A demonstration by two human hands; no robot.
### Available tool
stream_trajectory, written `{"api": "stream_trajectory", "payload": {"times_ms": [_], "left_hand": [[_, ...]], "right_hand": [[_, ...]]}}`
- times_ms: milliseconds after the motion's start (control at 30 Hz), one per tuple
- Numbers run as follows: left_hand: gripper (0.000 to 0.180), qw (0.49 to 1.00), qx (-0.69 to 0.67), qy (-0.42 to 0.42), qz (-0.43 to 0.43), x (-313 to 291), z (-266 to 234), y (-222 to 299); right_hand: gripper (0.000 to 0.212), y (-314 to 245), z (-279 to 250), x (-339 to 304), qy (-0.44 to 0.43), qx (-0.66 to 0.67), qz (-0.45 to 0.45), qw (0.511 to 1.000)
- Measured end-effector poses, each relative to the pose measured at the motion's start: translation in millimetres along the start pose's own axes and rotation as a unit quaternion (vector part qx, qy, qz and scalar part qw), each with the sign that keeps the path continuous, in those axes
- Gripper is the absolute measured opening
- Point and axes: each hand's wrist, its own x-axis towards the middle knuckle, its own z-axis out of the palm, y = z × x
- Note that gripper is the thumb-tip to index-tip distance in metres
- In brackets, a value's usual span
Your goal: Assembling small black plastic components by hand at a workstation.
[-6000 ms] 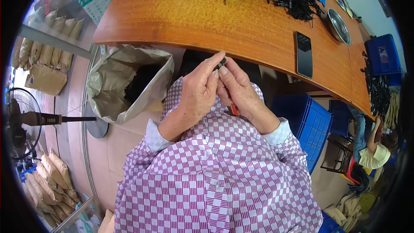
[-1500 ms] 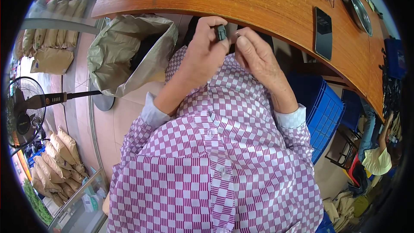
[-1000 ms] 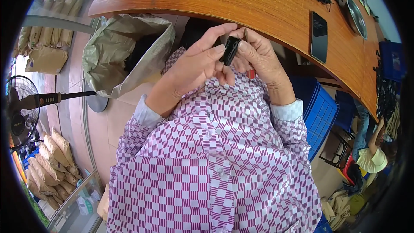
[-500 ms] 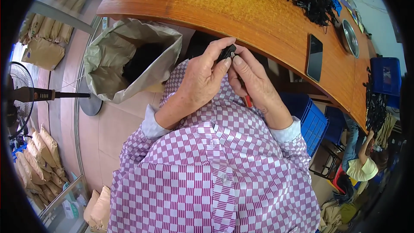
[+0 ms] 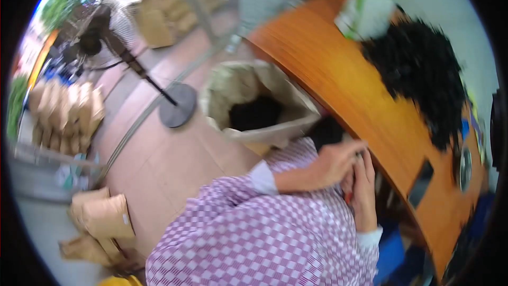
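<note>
My two hands meet just under the edge of the orange wooden table (image 5: 338, 74). My left hand (image 5: 332, 163) reaches in from a purple checked sleeve, fingers curled. My right hand (image 5: 364, 193) presses against it from the right. Both pinch a small black part (image 5: 361, 154), barely visible at the fingertips in this blurred picture. A bit of red (image 5: 347, 197) shows between my palms. An open paper sack (image 5: 248, 92) holding black pieces stands on the floor just left of my hands.
A large heap of black pieces (image 5: 418, 69) lies on the table. A dark phone (image 5: 420, 183) and a metal bowl (image 5: 464, 167) sit further right. A standing fan's base (image 5: 177, 112) and stacked brown paper bags (image 5: 63, 116) occupy the tiled floor to the left.
The view has swung left and blurred, so the floor, fan and sack fill more of it. My hands stay together on the small part, now lower right in view.
</note>
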Motion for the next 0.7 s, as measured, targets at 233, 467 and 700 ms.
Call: {"api": "stream_trajectory", "payload": {"times_ms": [233,467,700], "left_hand": [[0.037,0.994,0.082,0.072,0.029,-10,13,-18],[0.038,0.999,0.007,0.005,-0.049,-9,0,-6],[0.034,0.996,-0.016,0.04,-0.079,1,-16,-8]], "right_hand": [[0.034,10,-18,27,-0.121,-0.01,-0.016,0.993],[0.03,17,-3,23,-0.117,-0.021,-0.089,0.989],[0.03,6,13,27,-0.138,-0.044,-0.145,0.979]]}}
